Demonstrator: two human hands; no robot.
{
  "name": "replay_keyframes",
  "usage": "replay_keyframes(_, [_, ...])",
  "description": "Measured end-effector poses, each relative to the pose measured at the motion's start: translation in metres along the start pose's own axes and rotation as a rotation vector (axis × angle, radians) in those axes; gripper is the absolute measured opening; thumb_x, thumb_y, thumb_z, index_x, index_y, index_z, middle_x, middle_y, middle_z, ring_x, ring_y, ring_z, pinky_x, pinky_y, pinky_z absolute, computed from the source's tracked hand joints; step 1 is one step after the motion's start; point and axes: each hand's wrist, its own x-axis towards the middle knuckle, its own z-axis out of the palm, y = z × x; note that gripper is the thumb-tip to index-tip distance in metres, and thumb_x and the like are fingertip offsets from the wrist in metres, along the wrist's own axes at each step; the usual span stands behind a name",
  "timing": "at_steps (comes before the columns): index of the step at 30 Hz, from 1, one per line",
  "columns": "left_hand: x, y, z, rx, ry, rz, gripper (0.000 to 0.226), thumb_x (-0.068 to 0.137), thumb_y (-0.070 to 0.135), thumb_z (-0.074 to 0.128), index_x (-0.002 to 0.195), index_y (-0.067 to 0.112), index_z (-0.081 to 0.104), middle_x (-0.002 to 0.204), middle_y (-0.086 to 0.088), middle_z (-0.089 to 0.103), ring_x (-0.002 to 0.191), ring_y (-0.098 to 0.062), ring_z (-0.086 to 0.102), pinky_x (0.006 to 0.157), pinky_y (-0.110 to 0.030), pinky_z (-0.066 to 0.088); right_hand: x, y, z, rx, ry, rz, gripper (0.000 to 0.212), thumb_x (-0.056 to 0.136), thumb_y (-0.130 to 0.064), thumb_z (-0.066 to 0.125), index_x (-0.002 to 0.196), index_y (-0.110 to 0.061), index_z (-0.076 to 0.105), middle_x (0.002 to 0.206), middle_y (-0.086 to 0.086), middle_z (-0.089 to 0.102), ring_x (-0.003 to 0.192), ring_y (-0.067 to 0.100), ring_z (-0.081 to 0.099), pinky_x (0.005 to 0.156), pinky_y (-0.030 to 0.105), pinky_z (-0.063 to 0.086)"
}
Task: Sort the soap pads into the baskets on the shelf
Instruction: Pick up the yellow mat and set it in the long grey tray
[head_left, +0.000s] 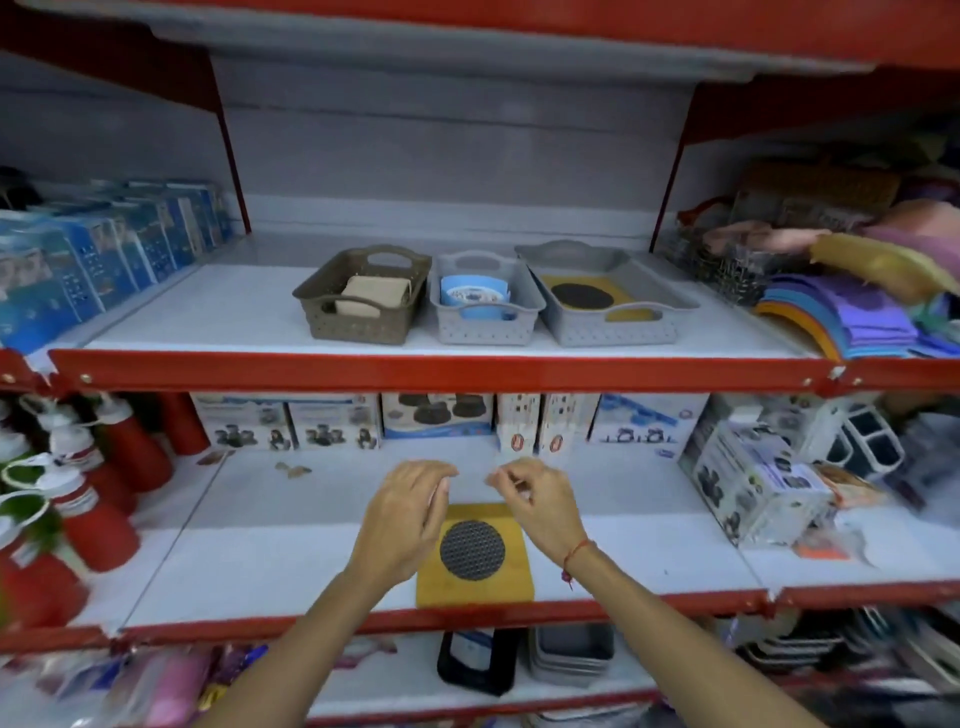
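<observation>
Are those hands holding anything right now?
Nothing visibly held: left hand and right hand hover, fingers curled, above the yellow pad.

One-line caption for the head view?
Both hands, left and right, hover over a yellow pad below three baskets.

My left grip (405, 512) covers the left edge of the yellow pad (475, 553). The blue pad's (475, 299) print is too blurred to read, and the basket wall (485, 322) hides its lower part. The goods at far right (852, 291) smear into colour. My forearms run off the bottom edge. The box labels (436, 415) below the shelf lip are illegible.
</observation>
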Motion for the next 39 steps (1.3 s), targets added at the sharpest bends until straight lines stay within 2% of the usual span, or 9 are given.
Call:
replay_keyframes(3, [-0.021,-0.026,0.032,0.052,-0.277,-0.309,0.060,0.094,0.049,0.020,0.131,0.012,0.050,0.134,-0.004,0.055,0.124,-0.021,0.048,0.112,-0.038,0.028,-0.008,0.042,0.020,-0.141,-0.280,0.211,0.027,0.093,-0.021,0.055,0.113,-0.010,0.069,0.120,0.006,0.068,0.105,0.014,0.061,0.101,0.034,0.046])
replay_keyframes(6, [-0.039,-0.056,0.061,0.094,-0.527,-0.539,0.060,0.099,0.045,0.021,0.146,0.007,0.025,0.154,-0.009,0.028,0.144,-0.019,0.019,0.118,-0.040,0.004,-0.016,0.078,0.039,-0.284,-0.496,0.404,0.052,0.093,-0.030,0.055,0.138,-0.006,0.046,0.145,0.013,0.048,0.135,0.026,0.042,0.113,0.033,0.034])
replay_keyframes(12, [-0.049,-0.082,0.092,0.149,-0.801,-0.712,0.075,0.095,0.055,0.010,0.148,0.003,0.001,0.157,-0.012,-0.015,0.144,-0.018,-0.020,0.114,-0.046,-0.016,-0.026,0.107,0.063,-0.352,-0.565,0.525,0.079,0.093,-0.049,0.045,0.152,-0.008,0.013,0.162,0.012,0.009,0.150,0.029,0.002,0.123,0.038,0.012])
replay_keyframes(17, [-0.049,-0.077,0.114,0.011,-0.700,-0.731,0.077,0.094,0.058,0.016,0.149,0.006,0.006,0.157,-0.009,-0.019,0.143,-0.015,-0.022,0.112,-0.049,-0.017,-0.018,0.101,0.068,-0.184,-0.493,0.637,0.082,0.090,-0.050,0.053,0.153,-0.015,0.014,0.161,0.010,0.014,0.149,0.025,0.015,0.119,0.035,0.022])
replay_keyframes(21, [-0.037,-0.073,0.117,-0.217,-0.565,-0.889,0.068,0.095,0.053,0.026,0.146,0.008,0.023,0.159,-0.008,-0.012,0.145,-0.016,-0.015,0.112,-0.050,-0.016,-0.010,0.096,0.060,0.025,-0.408,0.778,0.081,0.088,-0.042,0.061,0.152,-0.017,0.018,0.156,0.008,0.032,0.141,0.028,0.034,0.113,0.032,0.031])
replay_keyframes(26, [-0.037,-0.064,0.104,-0.358,-0.444,-0.967,0.069,0.094,0.051,0.038,0.146,0.008,0.023,0.159,-0.010,-0.005,0.146,-0.017,-0.010,0.114,-0.046,-0.016,-0.008,0.085,0.046,0.149,-0.328,0.784,0.077,0.082,-0.041,0.069,0.146,-0.020,0.033,0.144,0.004,0.050,0.134,0.023,0.044,0.110,0.031,0.037])
replay_keyframes(29, [-0.042,-0.049,0.086,-0.461,-0.401,-0.962,0.082,0.084,0.059,0.050,0.146,0.011,0.026,0.157,-0.009,0.017,0.146,-0.023,0.010,0.119,-0.044,0.002,-0.012,0.069,0.031,0.169,-0.291,0.725,0.064,0.086,-0.027,0.068,0.142,-0.018,0.038,0.126,-0.002,0.055,0.130,0.021,0.047,0.097,0.021,0.035])
replay_keyframes(33, [-0.054,-0.032,0.058,-0.714,-0.268,-0.936,0.087,0.060,0.059,0.073,0.131,0.018,0.046,0.135,-0.002,0.054,0.127,-0.019,0.047,0.105,-0.039,0.040,-0.027,0.045,0.008,0.143,-0.261,0.602,0.069,0.085,-0.020,0.069,0.144,-0.015,0.035,0.134,0.004,0.056,0.120,0.013,0.049,0.095,0.016,0.035])
replay_keyframes(39, [-0.061,0.004,0.012,-0.821,-0.155,-0.710,0.070,0.070,0.022,0.080,0.126,0.037,0.040,0.116,0.026,0.054,0.116,-0.001,0.051,0.093,-0.017,0.040,-0.051,0.000,-0.032,0.150,-0.174,0.425,0.082,0.075,-0.023,0.079,0.145,-0.016,0.038,0.141,0.003,0.051,0.133,0.017,0.044,0.109,0.033,0.041])
